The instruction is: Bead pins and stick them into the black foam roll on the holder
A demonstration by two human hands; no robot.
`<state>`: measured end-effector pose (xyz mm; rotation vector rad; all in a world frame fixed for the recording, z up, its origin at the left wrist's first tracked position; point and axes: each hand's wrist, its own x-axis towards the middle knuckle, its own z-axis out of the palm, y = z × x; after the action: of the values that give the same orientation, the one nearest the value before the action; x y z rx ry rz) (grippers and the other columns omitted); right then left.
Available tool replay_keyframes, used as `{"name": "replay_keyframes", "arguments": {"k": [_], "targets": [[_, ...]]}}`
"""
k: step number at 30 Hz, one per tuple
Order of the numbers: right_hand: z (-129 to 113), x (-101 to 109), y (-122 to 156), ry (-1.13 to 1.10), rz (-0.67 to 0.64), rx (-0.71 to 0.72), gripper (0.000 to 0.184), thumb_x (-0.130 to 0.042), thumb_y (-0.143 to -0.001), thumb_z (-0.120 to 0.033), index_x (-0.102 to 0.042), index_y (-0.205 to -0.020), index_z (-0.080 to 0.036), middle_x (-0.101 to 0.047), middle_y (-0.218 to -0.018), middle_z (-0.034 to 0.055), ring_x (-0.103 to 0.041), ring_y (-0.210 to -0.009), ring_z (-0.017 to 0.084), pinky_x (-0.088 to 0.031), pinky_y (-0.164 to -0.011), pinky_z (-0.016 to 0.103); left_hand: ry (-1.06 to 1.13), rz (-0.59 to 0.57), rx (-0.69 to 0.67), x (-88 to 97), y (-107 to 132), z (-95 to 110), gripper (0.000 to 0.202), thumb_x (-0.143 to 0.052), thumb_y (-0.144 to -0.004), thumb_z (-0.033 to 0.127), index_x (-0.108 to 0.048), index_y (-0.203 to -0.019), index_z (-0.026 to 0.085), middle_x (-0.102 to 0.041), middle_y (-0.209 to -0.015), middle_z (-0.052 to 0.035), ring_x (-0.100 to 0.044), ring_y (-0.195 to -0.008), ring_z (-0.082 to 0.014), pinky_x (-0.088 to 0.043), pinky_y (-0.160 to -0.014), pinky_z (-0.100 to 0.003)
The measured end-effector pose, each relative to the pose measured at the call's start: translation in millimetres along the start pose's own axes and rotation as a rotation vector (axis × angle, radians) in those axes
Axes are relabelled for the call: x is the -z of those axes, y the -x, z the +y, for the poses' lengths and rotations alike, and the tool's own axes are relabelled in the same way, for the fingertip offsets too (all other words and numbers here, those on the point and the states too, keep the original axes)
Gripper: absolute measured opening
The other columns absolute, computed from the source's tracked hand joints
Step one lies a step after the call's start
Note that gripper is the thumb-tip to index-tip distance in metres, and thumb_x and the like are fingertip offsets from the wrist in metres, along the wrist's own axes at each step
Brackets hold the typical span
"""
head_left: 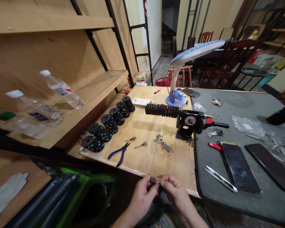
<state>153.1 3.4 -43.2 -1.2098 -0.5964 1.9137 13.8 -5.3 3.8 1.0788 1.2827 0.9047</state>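
The small dark piece point(154, 181) is pinched between the fingertips of both hands, too tiny to make out its long axis, and it's held just off the near edge of the tabletop point(142, 164). The left hand point(142, 197) and right hand point(174, 191) are curled in tight, both about equally close to it. Just ahead on the wood are blue-handled pliers point(118, 154) and a scatter of colorful pins point(162, 142), with a row of black rolls point(108, 122) off left and a dial-faced winder point(188, 122) beyond.
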Motion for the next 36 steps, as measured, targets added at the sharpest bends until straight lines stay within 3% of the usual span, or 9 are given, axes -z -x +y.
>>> {"name": "replay_keyframes", "arguments": {"k": [7, 12, 18, 23, 27, 32, 36], "targets": [[-3.8, -4.4, 0.4, 0.090, 0.021, 0.036, 0.045, -0.077, -0.055, -0.056, -0.055, -0.065, -0.018, -0.031, -0.040, -0.0126, -0.017, -0.035, 0.003, -0.011, -0.037, 0.019, -0.035, 0.037, -0.041, -2.5, -0.7, -4.8, 0.010, -0.057, -0.079, 0.023, -0.057, -0.073, 0.015, -0.061, -0.070, -0.0020, -0.057, -0.068, -0.0160, -0.045, -0.065, -0.024], [-11.2, -5.8, 4.8, 0.221, 0.046, 0.180, 0.043, -0.074, -0.060, -0.057, -0.055, -0.066, -0.018, -0.034, -0.047, -0.0102, -0.023, -0.044, 0.006, -0.018, -0.043, 0.020, -0.067, 0.087, -0.035, -3.8, -2.4, -4.6, 0.010, -0.060, -0.077, 0.022, -0.060, -0.069, 0.015, -0.063, -0.065, -0.0018, -0.057, -0.063, -0.0153, -0.043, -0.059, -0.022], [-24.2, -6.7, 12.4, 0.518, -0.042, 0.303, 0.026, -0.063, -0.076, -0.042, -0.062, -0.083, -0.017, -0.031, -0.053, -0.0098, -0.030, -0.051, 0.010, -0.026, -0.050, 0.022, -0.096, 0.068, -0.069, 4.5, -0.6, -0.8, 0.010, -0.061, -0.078, 0.023, -0.064, -0.074, 0.015, -0.068, -0.071, -0.0041, -0.061, -0.067, -0.0172, -0.045, -0.063, -0.023], [-23.4, -6.1, 10.3, 0.701, -0.084, 0.361, 0.016, -0.057, -0.079, -0.030, -0.058, -0.070, -0.017, -0.033, -0.053, -0.0087, -0.031, -0.050, 0.010, -0.025, -0.049, 0.022, -0.168, 0.031, -0.123, 13.9, -0.6, 8.7, 0.014, -0.055, -0.084, 0.027, -0.063, -0.080, 0.016, -0.066, -0.073, -0.0025, -0.060, -0.069, -0.0167, -0.044, -0.064, -0.023], [-23.3, -8.7, 12.3, 0.771, -0.064, 0.420, 0.012, -0.054, -0.078, -0.022, -0.052, -0.067, -0.018, -0.030, -0.052, -0.0097, -0.031, -0.048, 0.009, -0.024, -0.048, 0.021, -0.212, 0.093, -0.171, 16.5, -6.7, 12.1, 0.021, -0.050, -0.088, 0.030, -0.064, -0.080, 0.017, -0.065, -0.073, -0.0021, -0.059, -0.071, -0.0172, -0.044, -0.067, -0.024], [-26.6, -11.3, 14.5, 0.773, -0.047, 0.469, 0.012, -0.050, -0.075, -0.017, -0.046, -0.064, -0.020, -0.032, -0.052, -0.0088, -0.033, -0.049, 0.009, -0.025, -0.049, 0.022, -0.210, 0.146, -0.174, 15.6, -13.9, 5.3, 0.025, -0.047, -0.088, 0.032, -0.066, -0.085, 0.016, -0.060, -0.067, -0.0006, -0.053, -0.060, -0.0152, -0.039, -0.056, -0.023], [-31.6, -7.6, 14.3, 0.689, -0.001, 0.465, 0.015, -0.053, -0.072, -0.020, -0.044, -0.060, -0.021, -0.033, -0.053, -0.0076, -0.032, -0.051, 0.010, -0.025, -0.050, 0.023, -0.134, 0.202, -0.174, 23.4, -21.4, 1.1, 0.026, -0.048, -0.087, 0.036, -0.065, -0.086, 0.015, -0.046, -0.054, 0.0044, -0.042, -0.050, -0.0120, -0.031, -0.048, -0.022]]}}
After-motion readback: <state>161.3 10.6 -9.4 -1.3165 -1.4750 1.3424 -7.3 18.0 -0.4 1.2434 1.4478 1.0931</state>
